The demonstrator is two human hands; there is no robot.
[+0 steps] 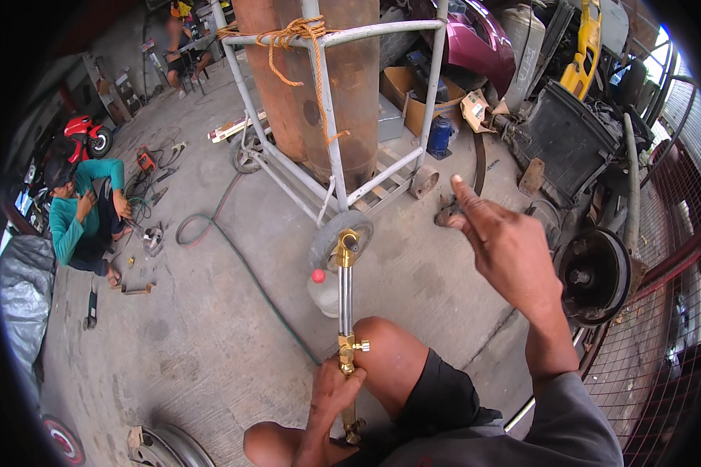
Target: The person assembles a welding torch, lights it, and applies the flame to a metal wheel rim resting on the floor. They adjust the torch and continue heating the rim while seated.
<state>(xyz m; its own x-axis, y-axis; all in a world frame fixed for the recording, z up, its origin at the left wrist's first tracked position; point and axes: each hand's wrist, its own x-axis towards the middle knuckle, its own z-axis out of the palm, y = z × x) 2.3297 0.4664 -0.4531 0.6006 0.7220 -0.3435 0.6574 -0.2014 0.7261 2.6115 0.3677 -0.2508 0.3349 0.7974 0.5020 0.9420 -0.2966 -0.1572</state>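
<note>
My left hand (333, 393) is wrapped round the handle of a brass cutting torch (346, 296), which stands nearly upright between my knees. Steel tubes run up to its brass head, and a small brass valve knob sticks out at the side. Raised at the right, my right hand (514, 253) is apart from the torch. Its index finger points forward, the thumb is spread from it, and the other fingers are mostly hidden; I see nothing held there. Behind the torch are a cart wheel (327, 247) and a clear jug (324, 300) with a red cap.
A grey cart frame (335, 156) carries tall rusty cylinders (343, 93), tied with orange rope. A green hose (245, 257) crosses the floor. At left a person in a teal shirt (70, 218) crouches beside tools. Right lie a blue bottle jack (439, 138), a brake drum (596, 276) and wire mesh (662, 342).
</note>
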